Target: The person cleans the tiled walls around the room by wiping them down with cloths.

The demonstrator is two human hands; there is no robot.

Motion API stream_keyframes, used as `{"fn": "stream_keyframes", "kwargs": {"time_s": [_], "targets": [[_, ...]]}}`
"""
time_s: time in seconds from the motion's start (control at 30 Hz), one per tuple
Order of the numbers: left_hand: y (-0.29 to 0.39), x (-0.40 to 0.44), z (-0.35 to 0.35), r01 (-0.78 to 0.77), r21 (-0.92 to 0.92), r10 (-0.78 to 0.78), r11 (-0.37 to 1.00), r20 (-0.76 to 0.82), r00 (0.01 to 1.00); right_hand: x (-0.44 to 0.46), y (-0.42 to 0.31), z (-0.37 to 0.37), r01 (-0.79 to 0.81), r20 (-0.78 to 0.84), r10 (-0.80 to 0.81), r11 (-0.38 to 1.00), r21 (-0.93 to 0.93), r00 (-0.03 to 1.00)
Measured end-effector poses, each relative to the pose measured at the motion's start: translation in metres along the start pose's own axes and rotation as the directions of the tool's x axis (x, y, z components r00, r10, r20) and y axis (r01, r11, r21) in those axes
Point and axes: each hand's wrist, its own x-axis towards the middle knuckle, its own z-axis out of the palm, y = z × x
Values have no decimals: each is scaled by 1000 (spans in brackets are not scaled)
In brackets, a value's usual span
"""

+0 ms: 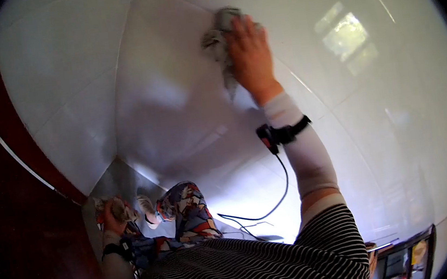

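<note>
High on a glossy white tiled wall [172, 63], my right hand [250, 55] presses a crumpled grey cloth [216, 42] against the surface. Its fingers lie over the cloth's right side, and a loose end hangs below. Down at the lower left, beside my leg, my left hand [113, 219] is closed around a brownish crumpled bundle that looks like a cloth [121, 209]. Part of that hand is in shadow, so the bundle's full shape is hard to make out.
A black strapped device [280, 134] on my right forearm trails a dark cable [286, 179]. Dark red door or panel [31, 225] borders the left. Grey floor [109, 181] shows by my feet. At the lower right stands a dark-framed shelf or cabinet [433, 242] with items.
</note>
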Motion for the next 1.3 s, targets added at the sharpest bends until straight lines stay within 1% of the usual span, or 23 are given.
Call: {"fn": "stream_keyframes", "kwargs": {"time_s": [0.07, 0.13, 0.2, 0.23, 0.3, 0.33, 0.4, 0.43, 0.47, 0.53, 0.6, 0.7, 0.73, 0.77, 0.83, 0.9, 1.0, 1.03, 1.1, 1.13, 1.2, 1.27, 1.3], "targets": [[-1, 2, -5, 28, 13, -28, 1000, -26, 999, 16, -24, 12, 55, -23, -55, 998, -1, 998], [1, 32, -9, 64, 33, -63, 997, -38, 997, 27, -37, 50, 130, 59, -135, 989, 77, 989], [0, 34, -22, 17, 66, -23, 998, 97, 995, 12, -51, 64, 158, 53, -162, 985, 71, 985], [1, 33, -22, 11, 63, -17, 998, 94, 995, 1, -57, 73, 184, 53, -187, 981, 64, 981], [3, 31, -23, 81, 7, -81, 997, 87, 993, -34, -63, 68, 199, 115, -212, 973, 115, 970], [2, 30, -27, 71, -4, -71, 997, 79, 994, -57, -64, 67, 212, 124, -235, 962, 171, 964], [-1, 34, -36, -25, -53, 23, 998, -41, 999, -106, -63, 59, 213, 237, -265, 951, 222, 935], [0, 33, -36, -29, -60, 27, 998, -46, 999, -138, -61, 62, 202, 199, -257, 944, 261, 946], [4, 33, -33, 28, -80, -28, 996, 1, 1000, -171, -57, 64, 182, 171, -240, 937, 299, 956], [6, 32, -33, 81, -108, -76, 991, 48, 996, -221, -52, 53, 140, 278, -212, 957, 255, 937], [12, 29, -36, 96, -38, -94, 995, 58, 994, -261, -45, 36, 89, 369, -167, 971, 220, 914], [17, 9, -23, 53, 18, -54, 998, 62, 997, -288, -21, 11, 38, 448, -42, 999, 17, 893], [17, 10, -23, 55, 10, -55, 998, 61, 997, -289, -8, 4, 1, 391, 15, 999, -42, 920], [18, 11, -22, 54, -34, -54, 998, 26, 998, -292, 4, -8, -26, 465, 118, 980, -199, 878], [18, 14, -22, 53, -82, -54, 995, -7, 999, -276, 21, -28, -182, 343, 260, 953, -242, 903], [16, 23, -21, 66, -73, -61, 995, 66, 996, -239, 27, -40, -256, 176, 285, 951, -171, 942], [6, 40, -34, 90, 19, -92, 996, 174, 980, -209, 25, -38, -234, 102, 252, 959, -162, 962], [5, 39, -29, 81, 16, -82, 997, 186, 979, -198, 21, -41, -222, 58, 231, 966, -135, 971], [-2, 38, -30, 78, 11, -79, 997, 102, 992, -174, 2, -53, -204, 34, 214, 962, -179, 976], [-8, 49, -47, 61, 29, -66, 998, 170, 983, -160, -11, -64, -196, 13, 201, 967, -166, 980], [-11, 50, -57, 59, 2, -58, 998, 226, 972, -132, -37, -96, -188, -27, 186, 966, -176, 982], [-32, 43, -78, 18, -86, 7, 996, 289, 957, -126, -58, -109, -121, -91, 110, 984, -127, 990], [-42, 37, -84, -10, -80, 33, 997, 298, 954, -128, -63, -113, -132, -120, 118, 984, -117, 986]]}}
